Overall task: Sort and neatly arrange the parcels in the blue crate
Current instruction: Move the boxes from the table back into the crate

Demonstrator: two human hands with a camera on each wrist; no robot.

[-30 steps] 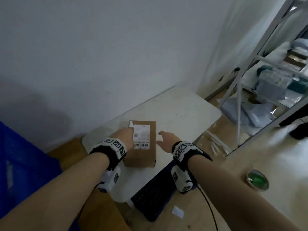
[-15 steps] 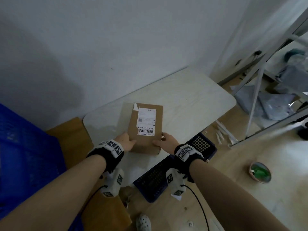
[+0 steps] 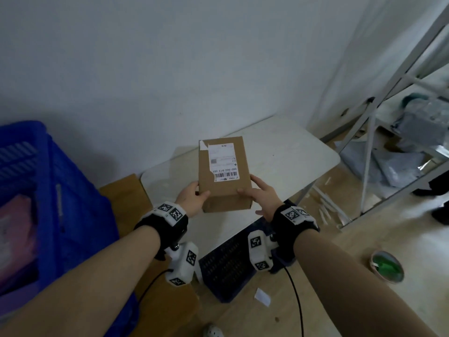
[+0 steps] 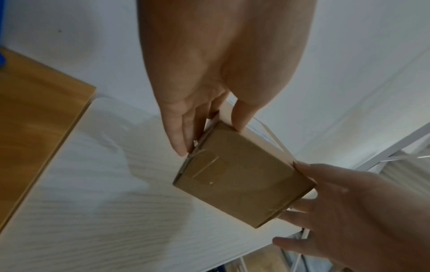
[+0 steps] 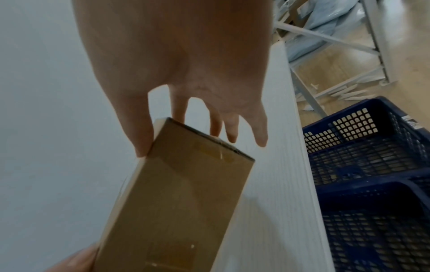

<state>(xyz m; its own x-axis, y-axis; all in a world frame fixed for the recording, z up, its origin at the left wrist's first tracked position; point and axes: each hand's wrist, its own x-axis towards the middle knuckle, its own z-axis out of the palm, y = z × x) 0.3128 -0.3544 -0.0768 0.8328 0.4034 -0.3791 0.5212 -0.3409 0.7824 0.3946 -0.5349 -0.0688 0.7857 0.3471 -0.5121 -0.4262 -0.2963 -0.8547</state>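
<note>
white table (image 3: 286,152); box (image 3: 223,173) between both hands' grip

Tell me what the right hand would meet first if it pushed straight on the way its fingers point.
Likely the white table: the right hand, pinching the cardboard box at its near right corner, points forward over the tabletop toward the wall. Its height above the table is unclear.

A matt brown cardboard parcel (image 3: 224,173) carries a white paper shipping label (image 3: 223,164), torn along 1 edge, and a strip of glossy clear tape (image 4: 208,168) across its end flap. The table (image 3: 286,152) beneath has a smooth white top with faint wood-grain lines. The blue crate (image 3: 53,190) is moulded plastic with ribbed walls. A dark perforated plastic basket (image 5: 372,165) sits on pale wood-look flooring (image 3: 315,300). The rack (image 3: 379,122) looks like painted metal.
</note>
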